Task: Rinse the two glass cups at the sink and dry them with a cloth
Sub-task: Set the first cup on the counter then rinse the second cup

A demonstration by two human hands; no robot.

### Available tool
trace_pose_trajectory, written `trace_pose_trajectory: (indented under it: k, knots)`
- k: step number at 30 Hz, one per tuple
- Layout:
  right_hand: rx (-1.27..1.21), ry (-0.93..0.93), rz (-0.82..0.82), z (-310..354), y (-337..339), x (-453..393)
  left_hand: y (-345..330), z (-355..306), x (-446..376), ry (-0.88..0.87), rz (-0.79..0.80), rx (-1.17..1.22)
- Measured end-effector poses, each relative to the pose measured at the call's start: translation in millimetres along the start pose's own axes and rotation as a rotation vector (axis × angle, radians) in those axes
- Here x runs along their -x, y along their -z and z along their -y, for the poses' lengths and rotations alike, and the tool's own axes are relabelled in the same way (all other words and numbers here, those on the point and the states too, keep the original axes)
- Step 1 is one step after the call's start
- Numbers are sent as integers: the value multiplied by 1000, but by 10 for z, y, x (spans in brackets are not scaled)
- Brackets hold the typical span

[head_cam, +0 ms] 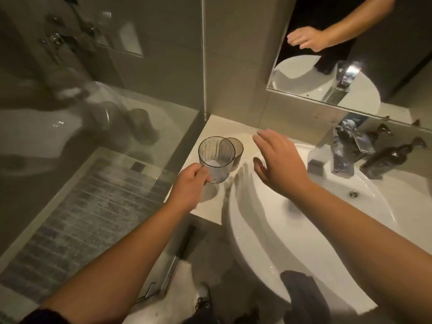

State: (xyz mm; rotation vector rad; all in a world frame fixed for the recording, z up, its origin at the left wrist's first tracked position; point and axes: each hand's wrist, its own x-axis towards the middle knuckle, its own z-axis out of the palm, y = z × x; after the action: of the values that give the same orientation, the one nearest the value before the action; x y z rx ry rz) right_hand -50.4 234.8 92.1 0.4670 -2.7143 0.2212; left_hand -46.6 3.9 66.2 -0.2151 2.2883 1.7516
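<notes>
My left hand (pixel 190 184) grips a ribbed clear glass cup (pixel 216 157) by its lower side, lifted above the pale counter (pixel 208 208) left of the basin. Right behind it a second glass cup (pixel 237 148) stands on the counter, mostly hidden by the first. Fingers spread and empty, my right hand (pixel 278 163) hovers over the left rim of the white sink (pixel 268 242), just right of both cups. A dark grey cloth (pixel 301 298) hangs over the sink's near rim.
A chrome tap (pixel 346 148) stands at the back of the basin, with a dark pump bottle (pixel 392 157) to its right. A mirror (pixel 350 66) covers the wall behind. A glass shower screen (pixel 93 113) closes off the left side. The overflow hole (pixel 353 194) is in the bowl.
</notes>
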Motion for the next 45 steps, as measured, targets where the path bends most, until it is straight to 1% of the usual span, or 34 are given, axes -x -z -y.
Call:
trace_pose_trajectory:
  k: [2, 5, 8, 10, 13, 16, 20, 30, 33, 37, 42, 45]
  knots:
    - [143, -80, 12, -337, 182, 116, -123, -34, 30, -14, 43, -47]
    - [346, -222, 121, -790, 420, 292, -308, -66, 70, -47, 100, -109]
    - [449, -334, 212, -1134, 598, 415, -500, -83, 97, -76, 160, -137]
    - [401, -347, 234, -1279, 648, 462, -626, -107, 115, -78, 187, -146]
    - [255, -359, 252, -1361, 649, 483, -806, -134, 117, -85, 211, -158]
    - [211, -368, 275, -1375, 693, 470, -961, -164, 113, -67, 235, -143]
    - [202, -353, 274, -1391, 797, 422, -1196, -215, 88, -80, 279, -164]
    - [275, -346, 228, -1505, 718, 414, -1948, -314, 13, -72, 396, -216]
    - [266, -323, 220, -1555, 729, 403, -2091, -316, 25, -65, 423, -197]
    - [286, -280, 282, -1652, 756, 281, -2178, -232, -10, -63, 432, -193]
    - [292, -275, 369, -1766, 903, -1, -2204, -151, -59, -72, 421, -197]
    - [280, -273, 376, -1795, 916, -17, -2228, -89, -101, -80, 434, -196]
